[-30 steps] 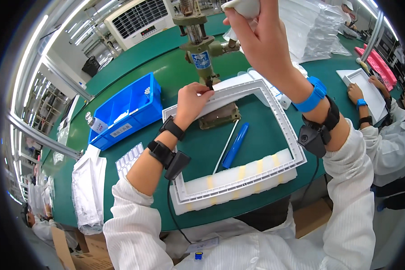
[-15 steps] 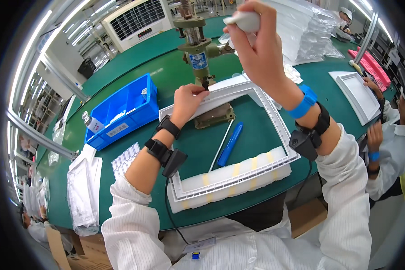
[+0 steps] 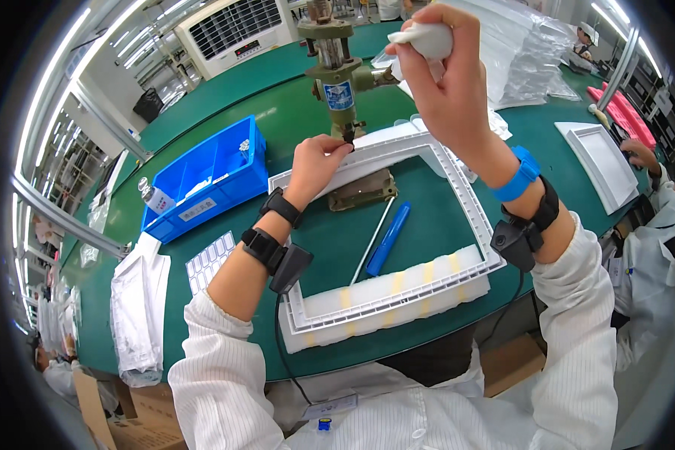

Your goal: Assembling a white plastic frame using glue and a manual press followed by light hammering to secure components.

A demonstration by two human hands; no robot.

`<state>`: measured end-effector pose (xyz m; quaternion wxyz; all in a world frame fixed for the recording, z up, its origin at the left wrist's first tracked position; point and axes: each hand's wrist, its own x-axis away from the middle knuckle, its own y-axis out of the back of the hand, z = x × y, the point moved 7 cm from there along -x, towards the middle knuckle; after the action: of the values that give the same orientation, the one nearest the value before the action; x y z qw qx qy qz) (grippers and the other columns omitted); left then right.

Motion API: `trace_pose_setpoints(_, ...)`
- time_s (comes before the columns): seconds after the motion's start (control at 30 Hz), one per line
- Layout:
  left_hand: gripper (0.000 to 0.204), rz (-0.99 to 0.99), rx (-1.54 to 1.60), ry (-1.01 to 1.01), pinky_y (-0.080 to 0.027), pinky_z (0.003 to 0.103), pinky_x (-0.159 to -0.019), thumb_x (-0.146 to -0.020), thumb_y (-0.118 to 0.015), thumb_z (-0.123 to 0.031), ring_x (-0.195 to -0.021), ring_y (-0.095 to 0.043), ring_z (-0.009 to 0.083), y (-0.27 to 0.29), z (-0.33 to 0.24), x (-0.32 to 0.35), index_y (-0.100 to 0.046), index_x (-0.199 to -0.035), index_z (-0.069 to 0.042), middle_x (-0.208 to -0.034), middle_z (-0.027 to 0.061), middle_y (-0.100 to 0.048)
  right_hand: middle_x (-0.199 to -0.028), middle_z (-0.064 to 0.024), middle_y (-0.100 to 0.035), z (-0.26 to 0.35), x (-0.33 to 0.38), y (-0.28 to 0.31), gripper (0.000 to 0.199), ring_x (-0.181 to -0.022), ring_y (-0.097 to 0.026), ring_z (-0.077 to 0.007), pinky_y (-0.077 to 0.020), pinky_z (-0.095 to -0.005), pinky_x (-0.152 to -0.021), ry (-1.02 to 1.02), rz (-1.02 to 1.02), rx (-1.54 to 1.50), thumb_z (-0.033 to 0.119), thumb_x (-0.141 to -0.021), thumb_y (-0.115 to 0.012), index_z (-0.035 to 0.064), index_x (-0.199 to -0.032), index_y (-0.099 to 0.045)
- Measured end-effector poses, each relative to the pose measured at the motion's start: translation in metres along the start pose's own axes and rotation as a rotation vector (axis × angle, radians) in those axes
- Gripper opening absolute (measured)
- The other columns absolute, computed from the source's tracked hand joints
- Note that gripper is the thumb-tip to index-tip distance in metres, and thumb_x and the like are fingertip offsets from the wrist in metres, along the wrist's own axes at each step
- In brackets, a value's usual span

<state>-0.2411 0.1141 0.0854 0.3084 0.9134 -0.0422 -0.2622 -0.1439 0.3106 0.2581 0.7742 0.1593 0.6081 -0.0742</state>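
A white plastic rectangular frame [image 3: 469,202] lies on the green table, its far side under the tip of a green hand press [image 3: 339,94]. My left hand [image 3: 319,166] is at that far side, thumb and fingers pinched together right beside the press tip; what they pinch is too small to make out. Raised to the right of the press, my right hand [image 3: 457,86] is closed around a white rounded knob [image 3: 429,40]. Whether the knob joins the press's side arm is hidden behind the hand. A brown metal block [image 3: 361,191] sits at the press's base, inside the frame.
White foam with yellow strips [image 3: 386,296] lies under the frame's near side. Inside the frame are a blue pen [image 3: 388,240] and a thin white rod [image 3: 371,241]. Left stand a blue divided bin [image 3: 210,180] and a label sheet [image 3: 210,262]. A co-worker's hand touches a white tray [image 3: 600,169].
My right hand and the white knob have shifted slightly right. My left hand keeps its pinch by the press tip. At the right, the co-worker has leaned back, with one hand on the tray.
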Motion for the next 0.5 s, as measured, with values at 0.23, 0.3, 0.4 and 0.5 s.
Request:
trace_pose_setpoints(0.23,0.022,-0.015,-0.021,-0.066,-0.052,0.036,-0.073,-0.084,-0.072,-0.019,-0.078,-0.068,0.0316,0.000,-0.006,0.002,-0.075,-0.093,0.001,-0.090,0.0154,-0.072,-0.088,-0.0066,-0.051,-0.004,-0.007,-0.001,0.036,-0.074,-0.052,-0.0143,-0.0442,-0.0288,-0.066,-0.113,-0.017,-0.030,-0.004,-0.090,-0.058,0.0073,-0.120,-0.043)
trace_pose_setpoints(0.3,0.022,-0.017,-0.025,-0.073,-0.052,0.036,-0.073,-0.084,-0.072,-0.018,-0.077,-0.068,0.0317,0.001,-0.007,0.004,-0.075,-0.093,0.001,-0.090,0.0154,-0.072,-0.090,-0.0105,-0.056,-0.001,-0.002,0.000,0.033,-0.078,-0.056,-0.0192,-0.0464,-0.0316,-0.070,-0.109,-0.023,-0.008,0.002,-0.091,-0.059,0.0063,-0.121,-0.045)
trace_pose_setpoints(0.4,0.021,-0.038,-0.037,-0.093,-0.052,0.036,-0.072,-0.084,-0.071,-0.018,-0.076,-0.067,0.0318,0.001,-0.008,0.005,-0.075,-0.093,0.001,-0.089,0.0154,-0.071,-0.100,-0.0128,-0.061,0.003,0.009,0.001,0.032,-0.089,-0.064,-0.0211,-0.0514,-0.0308,-0.076,-0.076,0.007,0.020,0.003,-0.094,-0.057,0.0065,-0.122,-0.043)
trace_pose_setpoints(0.5,0.023,-0.009,-0.038,-0.077,-0.050,0.033,-0.071,-0.085,-0.071,-0.018,-0.076,-0.066,0.0269,-0.001,-0.006,0.004,-0.075,-0.095,0.003,-0.091,0.0136,-0.071,-0.101,-0.0102,-0.063,0.000,0.026,-0.002,0.033,-0.087,-0.066,-0.0200,-0.0528,-0.0285,-0.074,-0.020,-0.006,-0.029,-0.002,-0.091,-0.060,0.0075,-0.119,-0.043)
